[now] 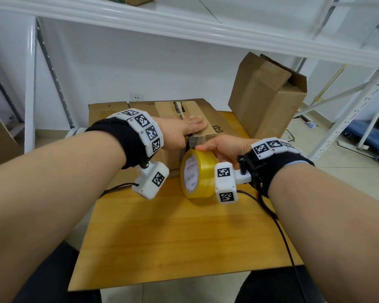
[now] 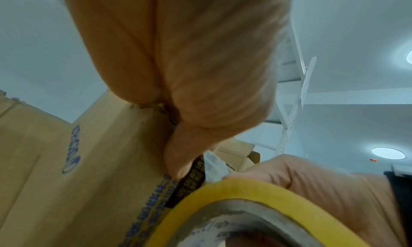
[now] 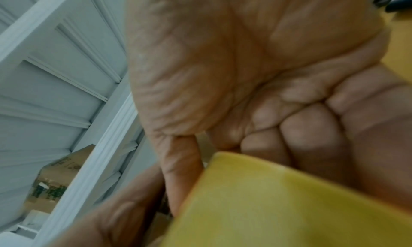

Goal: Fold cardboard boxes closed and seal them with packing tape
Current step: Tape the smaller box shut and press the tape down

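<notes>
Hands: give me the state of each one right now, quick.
Left hand: open, fingers flat on top of the cardboard box.
Right hand: closed, fingers curled round the roll of yellow tape.

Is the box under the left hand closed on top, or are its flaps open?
Closed: the box has its top flaps lying flat, with the left hand resting on them.

Both bare forearms stretched forward, each wrist wrapped in a black band with white marker blocks. Left hand (image 1: 183,131) laid palm down, fingers (image 1: 196,121) straight and together, thumb (image 2: 178,155) pointing downward. Right hand (image 1: 222,149) lower and nearer, turned sideways, fingers (image 3: 312,132) curled inward to the palm, thumb (image 1: 202,147) pressing from above, in a closed grip.
</notes>
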Demonstrator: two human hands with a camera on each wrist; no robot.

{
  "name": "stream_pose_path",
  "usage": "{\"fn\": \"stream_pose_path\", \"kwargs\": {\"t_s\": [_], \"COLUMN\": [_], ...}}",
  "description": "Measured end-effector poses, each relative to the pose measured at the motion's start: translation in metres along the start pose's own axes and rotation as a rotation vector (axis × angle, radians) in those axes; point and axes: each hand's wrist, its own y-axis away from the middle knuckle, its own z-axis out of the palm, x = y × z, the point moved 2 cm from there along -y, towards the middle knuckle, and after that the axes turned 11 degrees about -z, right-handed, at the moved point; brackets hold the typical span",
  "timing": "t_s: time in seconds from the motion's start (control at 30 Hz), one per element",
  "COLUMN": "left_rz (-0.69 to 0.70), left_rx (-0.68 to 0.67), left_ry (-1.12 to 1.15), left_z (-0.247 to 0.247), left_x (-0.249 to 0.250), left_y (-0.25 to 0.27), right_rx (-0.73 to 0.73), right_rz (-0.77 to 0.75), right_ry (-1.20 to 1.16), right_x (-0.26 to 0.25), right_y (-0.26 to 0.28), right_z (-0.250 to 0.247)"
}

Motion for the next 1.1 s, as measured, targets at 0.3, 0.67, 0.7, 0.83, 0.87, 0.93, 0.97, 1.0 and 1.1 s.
{"fn": "stream_pose_path", "kwargs": {"t_s": [0.3,0.67,0.7,0.83,0.87,0.93,0.97,1.0,1.1], "left_rz": [-0.004,-0.018,-0.017,-0.023,-0.021,-0.013,-0.01,-0.011,-0.019], "left_rx": [-0.013,0.085,0.114,0.257,0.268,0.25,0.239,0.233,0.227], "left_ry": [0.053,0.175,0.182,0.173,0.177,0.201,0.209,0.211,0.235], "left_z": [-0.005,-0.007,-0.004,0.003,0.003,0.0,-0.002,-0.003,-0.004], "left_x": [-0.002,0.005,0.005,0.005,0.004,0.002,0.0,-0.002,-0.007], "left_y": [-0.001,-0.002,-0.003,-0.006,-0.007,-0.008,-0.009,-0.009,-0.012], "right_rx": [0.087,0.133,0.13,0.12,0.117,0.107,0.108,0.104,0.045], "right_rz": [-0.029,-0.071,-0.073,-0.084,-0.096,-0.114,-0.113,-0.104,-0.107], "right_ry": [0.104,-0.015,-0.01,0.018,0.024,0.037,0.029,0.013,-0.068], "right_x": [-0.002,0.005,0.005,0.003,0.002,0.001,0.001,0.001,0.006], "right_y": [-0.003,-0.013,-0.013,-0.014,-0.015,-0.016,-0.016,-0.016,-0.015], "right_z": [0.003,0.004,0.004,0.006,0.007,0.009,0.011,0.012,0.017]}}
